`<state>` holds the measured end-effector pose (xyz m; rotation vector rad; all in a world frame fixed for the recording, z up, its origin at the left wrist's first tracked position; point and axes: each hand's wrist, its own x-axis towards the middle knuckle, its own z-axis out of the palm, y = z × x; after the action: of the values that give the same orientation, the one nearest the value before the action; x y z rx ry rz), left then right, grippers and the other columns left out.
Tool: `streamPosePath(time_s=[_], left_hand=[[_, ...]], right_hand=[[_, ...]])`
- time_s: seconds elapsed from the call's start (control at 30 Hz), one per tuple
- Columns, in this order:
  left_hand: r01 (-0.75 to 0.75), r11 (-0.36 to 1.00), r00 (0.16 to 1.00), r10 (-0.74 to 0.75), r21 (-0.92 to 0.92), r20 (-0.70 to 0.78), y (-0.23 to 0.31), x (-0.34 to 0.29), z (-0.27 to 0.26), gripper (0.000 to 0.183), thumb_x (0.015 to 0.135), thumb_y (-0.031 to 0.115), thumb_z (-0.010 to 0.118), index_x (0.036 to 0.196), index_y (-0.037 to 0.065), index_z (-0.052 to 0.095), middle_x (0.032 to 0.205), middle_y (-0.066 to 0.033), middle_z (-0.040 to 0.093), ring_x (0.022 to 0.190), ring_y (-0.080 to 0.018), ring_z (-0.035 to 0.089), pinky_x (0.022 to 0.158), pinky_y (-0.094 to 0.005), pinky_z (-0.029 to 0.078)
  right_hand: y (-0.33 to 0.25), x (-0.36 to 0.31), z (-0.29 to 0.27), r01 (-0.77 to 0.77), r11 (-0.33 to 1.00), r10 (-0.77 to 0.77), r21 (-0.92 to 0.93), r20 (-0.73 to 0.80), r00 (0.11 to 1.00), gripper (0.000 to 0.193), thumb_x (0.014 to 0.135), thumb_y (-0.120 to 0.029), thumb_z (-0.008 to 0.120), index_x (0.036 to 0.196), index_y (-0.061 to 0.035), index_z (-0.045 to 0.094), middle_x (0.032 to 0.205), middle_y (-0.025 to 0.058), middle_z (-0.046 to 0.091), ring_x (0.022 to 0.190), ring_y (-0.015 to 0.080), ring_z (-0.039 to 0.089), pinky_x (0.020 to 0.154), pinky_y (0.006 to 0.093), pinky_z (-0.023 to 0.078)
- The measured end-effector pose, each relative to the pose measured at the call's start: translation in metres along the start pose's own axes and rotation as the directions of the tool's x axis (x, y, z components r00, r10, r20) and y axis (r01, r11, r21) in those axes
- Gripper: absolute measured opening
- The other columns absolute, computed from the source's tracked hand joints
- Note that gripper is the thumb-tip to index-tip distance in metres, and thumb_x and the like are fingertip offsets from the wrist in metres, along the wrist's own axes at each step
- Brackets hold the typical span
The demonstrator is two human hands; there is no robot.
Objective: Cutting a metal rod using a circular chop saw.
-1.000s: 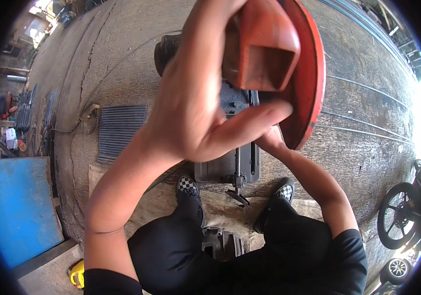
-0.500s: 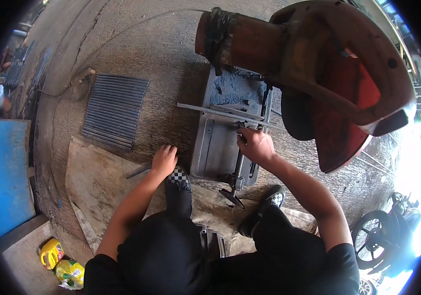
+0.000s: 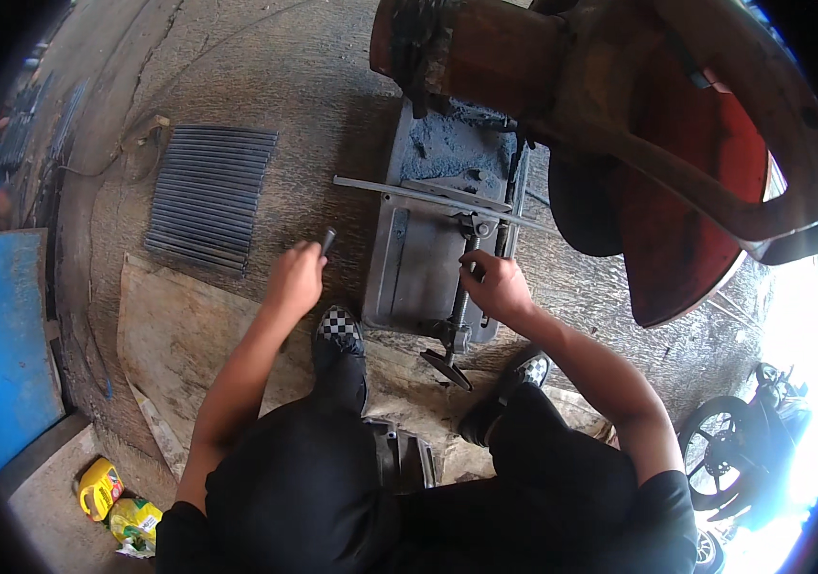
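My left hand (image 3: 296, 277) is closed round a short dark metal rod (image 3: 329, 239), whose end sticks up past the fingers. My right hand (image 3: 502, 290) is curled with its fingertips pinched beside the vise screw (image 3: 462, 306); whatever lies between them is hidden. Both belong with a cut-off saw, whose grey base (image 3: 414, 277) stands on the ground in front of me. A long thin metal bar (image 3: 370, 187) lies across the base at the vise jaws. Over the far right hangs the saw's head with its red guard (image 3: 691, 210).
A neat row of dark rods (image 3: 210, 196) lies on the ground at the left. Stained sheeting (image 3: 189, 325) spreads under my feet. A blue panel (image 3: 12, 335) and a yellow bottle (image 3: 100, 490) are at the far left. A motorcycle wheel (image 3: 715, 450) stands at the right.
My left hand has risen from the ground and shifted left, with the short rod now showing in it. My right hand stays beside the vise screw. The view has shifted slightly.
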<state>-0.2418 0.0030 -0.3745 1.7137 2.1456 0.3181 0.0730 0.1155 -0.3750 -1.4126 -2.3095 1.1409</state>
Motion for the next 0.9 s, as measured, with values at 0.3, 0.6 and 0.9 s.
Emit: streamPosePath(time_s=[0.3, 0.6, 0.9], left_hand=[[0.100, 0.736, 0.911, -0.338, -0.670, -0.236, 0.045, 0.038, -0.100, 0.016, 0.097, 0.013, 0.060, 0.099, -0.002, 0.065, 0.084, -0.0045, 0.061, 0.075, -0.0109, 0.061, 0.070, -0.0287, 0.057], [-0.052, 0.080, 0.827, -0.555, -0.995, -0.088, 0.032, 0.086, -0.032, 0.017, 0.099, 0.016, 0.058, 0.088, 0.003, 0.057, 0.082, -0.0015, 0.055, 0.077, -0.0110, 0.060, 0.081, -0.0342, 0.060], [-0.019, 0.028, 0.784, -0.620, -0.999, -0.033, 0.027, 0.092, -0.006, 0.020, 0.099, 0.016, 0.056, 0.108, -0.002, 0.053, 0.103, -0.0105, 0.059, 0.095, -0.0228, 0.064, 0.087, -0.0369, 0.058]], right_hand=[[0.038, 0.017, -0.024, -0.086, 0.980, 0.078, -0.180, -0.052, 0.996, 0.045, 0.093, -0.012, 0.053, 0.138, -0.0063, 0.047, 0.104, 0.0233, 0.067, 0.094, 0.0430, 0.065, 0.082, 0.0491, 0.050], [0.053, 0.013, -0.020, 0.003, 0.999, -0.004, -0.033, -0.038, 0.999, 0.043, 0.090, -0.007, 0.052, 0.132, -0.0043, 0.047, 0.117, 0.0229, 0.064, 0.106, 0.0423, 0.061, 0.089, 0.0479, 0.050], [0.057, 0.021, -0.027, 0.067, 0.998, -0.068, -0.010, -0.032, 0.997, 0.042, 0.086, -0.002, 0.047, 0.129, -0.0073, 0.048, 0.111, 0.0257, 0.064, 0.102, 0.0439, 0.062, 0.088, 0.0501, 0.050]])
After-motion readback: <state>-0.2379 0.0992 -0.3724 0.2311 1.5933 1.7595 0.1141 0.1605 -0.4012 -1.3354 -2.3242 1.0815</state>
